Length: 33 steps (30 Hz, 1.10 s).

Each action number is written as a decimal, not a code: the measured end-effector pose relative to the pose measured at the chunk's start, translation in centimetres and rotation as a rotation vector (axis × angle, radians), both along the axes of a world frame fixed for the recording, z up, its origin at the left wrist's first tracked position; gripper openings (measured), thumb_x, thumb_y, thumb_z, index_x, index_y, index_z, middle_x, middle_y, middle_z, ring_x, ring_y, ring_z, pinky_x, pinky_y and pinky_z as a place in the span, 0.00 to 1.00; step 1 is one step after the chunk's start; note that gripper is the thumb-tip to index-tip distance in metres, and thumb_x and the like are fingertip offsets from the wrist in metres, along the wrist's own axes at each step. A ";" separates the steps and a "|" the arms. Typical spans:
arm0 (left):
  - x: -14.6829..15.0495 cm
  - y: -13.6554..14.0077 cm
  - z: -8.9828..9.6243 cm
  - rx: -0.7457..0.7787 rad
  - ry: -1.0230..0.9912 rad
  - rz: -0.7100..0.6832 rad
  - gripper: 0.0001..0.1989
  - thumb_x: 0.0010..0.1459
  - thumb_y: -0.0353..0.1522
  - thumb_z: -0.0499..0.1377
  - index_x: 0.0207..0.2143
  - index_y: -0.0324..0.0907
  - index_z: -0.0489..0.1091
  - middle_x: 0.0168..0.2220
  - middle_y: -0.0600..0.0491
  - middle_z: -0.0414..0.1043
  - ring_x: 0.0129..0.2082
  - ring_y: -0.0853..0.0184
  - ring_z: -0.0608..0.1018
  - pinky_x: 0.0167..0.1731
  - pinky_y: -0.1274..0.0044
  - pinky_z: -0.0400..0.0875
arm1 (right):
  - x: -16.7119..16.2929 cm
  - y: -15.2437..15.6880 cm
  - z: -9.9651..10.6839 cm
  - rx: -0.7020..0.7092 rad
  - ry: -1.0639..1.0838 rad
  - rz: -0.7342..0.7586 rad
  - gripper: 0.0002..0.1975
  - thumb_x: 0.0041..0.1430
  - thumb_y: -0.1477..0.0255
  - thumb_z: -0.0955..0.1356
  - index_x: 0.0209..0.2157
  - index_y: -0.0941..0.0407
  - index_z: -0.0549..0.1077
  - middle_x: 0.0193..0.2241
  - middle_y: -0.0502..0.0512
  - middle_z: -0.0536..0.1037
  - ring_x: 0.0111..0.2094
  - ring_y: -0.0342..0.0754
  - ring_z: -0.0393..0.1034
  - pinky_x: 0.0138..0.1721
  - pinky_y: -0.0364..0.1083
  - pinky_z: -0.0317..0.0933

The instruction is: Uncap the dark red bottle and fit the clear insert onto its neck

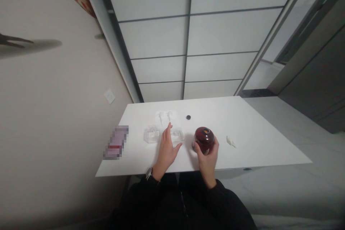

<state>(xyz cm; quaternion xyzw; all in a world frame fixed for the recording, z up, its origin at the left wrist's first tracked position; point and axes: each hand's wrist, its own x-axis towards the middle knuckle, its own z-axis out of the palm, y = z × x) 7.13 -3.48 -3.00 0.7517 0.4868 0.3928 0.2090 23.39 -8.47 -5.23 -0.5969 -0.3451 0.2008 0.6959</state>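
Note:
My right hand (208,158) grips a round dark red bottle (204,138) standing on the white table (250,140); the bottle has an open gold-rimmed neck on top. My left hand (167,149) lies flat on the table with its fingers apart, resting against a small clear plastic piece (177,136). A clear square container (151,134) stands just left of that hand. Two small white pump parts (165,116) lie on a clear sheet beyond my left fingers.
A small black cap (188,117) lies behind the bottle. A small white piece (230,141) lies to the bottle's right. A blurred flat item (116,143) sits near the table's left edge. A wall with a socket (109,96) runs along the left.

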 end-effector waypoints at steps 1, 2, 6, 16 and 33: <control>-0.1 -0.3 -0.1 -0.011 -0.033 0.006 0.50 0.59 0.26 0.67 0.75 0.49 0.41 0.72 0.38 0.57 0.73 0.48 0.63 0.72 0.51 0.57 | 0.0 0.0 0.0 -0.002 0.000 0.005 0.44 0.52 0.57 0.78 0.65 0.58 0.64 0.62 0.69 0.71 0.62 0.64 0.69 0.66 0.64 0.61; -0.1 -0.6 -0.3 -0.024 -0.069 0.008 0.50 0.58 0.26 0.67 0.75 0.49 0.43 0.73 0.39 0.56 0.73 0.48 0.62 0.72 0.52 0.56 | 0.0 0.0 0.1 -0.005 -0.003 0.011 0.44 0.52 0.57 0.78 0.65 0.58 0.65 0.62 0.69 0.71 0.62 0.63 0.69 0.66 0.64 0.61; -0.1 -1.5 -1.7 -0.110 -0.270 0.036 0.49 0.58 0.27 0.67 0.75 0.48 0.45 0.75 0.39 0.50 0.76 0.49 0.55 0.74 0.54 0.52 | 0.1 -0.1 0.4 -0.019 -0.036 0.038 0.42 0.53 0.57 0.77 0.65 0.58 0.67 0.62 0.68 0.73 0.62 0.63 0.69 0.66 0.63 0.60; -0.6 -2.6 -0.9 -0.316 -0.457 0.098 0.34 0.51 0.29 0.72 0.60 0.46 0.67 0.62 0.44 0.69 0.64 0.51 0.73 0.63 0.57 0.70 | 0.2 -0.3 0.6 -0.041 -0.039 0.079 0.42 0.53 0.58 0.78 0.65 0.58 0.67 0.63 0.68 0.72 0.64 0.64 0.69 0.67 0.64 0.60; -9.9 -3.9 10.0 -0.336 -0.149 -0.026 0.37 0.54 0.36 0.73 0.64 0.48 0.66 0.66 0.42 0.70 0.66 0.47 0.74 0.52 0.58 0.83 | -1.0 -1.2 -1.4 -0.028 -0.357 0.652 0.40 0.65 0.62 0.74 0.71 0.53 0.55 0.67 0.69 0.68 0.68 0.62 0.67 0.67 0.62 0.64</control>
